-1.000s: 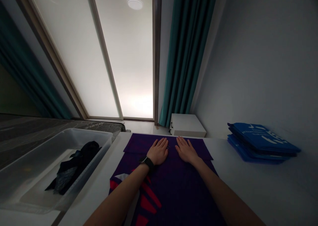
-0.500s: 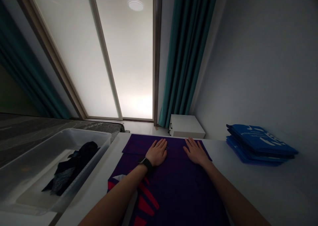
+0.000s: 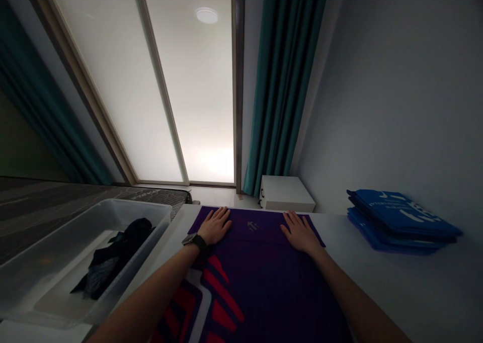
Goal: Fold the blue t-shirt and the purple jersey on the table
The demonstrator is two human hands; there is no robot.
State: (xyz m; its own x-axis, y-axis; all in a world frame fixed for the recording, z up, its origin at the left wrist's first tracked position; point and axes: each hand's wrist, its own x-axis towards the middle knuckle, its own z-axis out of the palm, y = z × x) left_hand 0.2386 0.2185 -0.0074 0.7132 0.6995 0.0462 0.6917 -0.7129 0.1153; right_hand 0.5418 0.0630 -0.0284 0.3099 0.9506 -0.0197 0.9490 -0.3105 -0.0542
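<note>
A dark purple garment with red and white print lies spread on the white table, its far end folded over into a band with a small pale logo. My left hand rests flat on the left part of that band, fingers stretched toward the far edge. A dark watch sits on that wrist. On the right part of the band lies my right hand, palm down with fingers apart. Neither hand grips anything. The garment's near end runs out of view below.
On the left stands a clear plastic bin with dark crumpled clothes inside. Folded blue fabric items are stacked on the table at the right. Beyond the table are a white cabinet, a teal curtain and frosted sliding doors.
My left hand has slid left across the folded band, uncovering the logo. The red and white print at lower left shows more. My right hand stays in nearly the same place.
</note>
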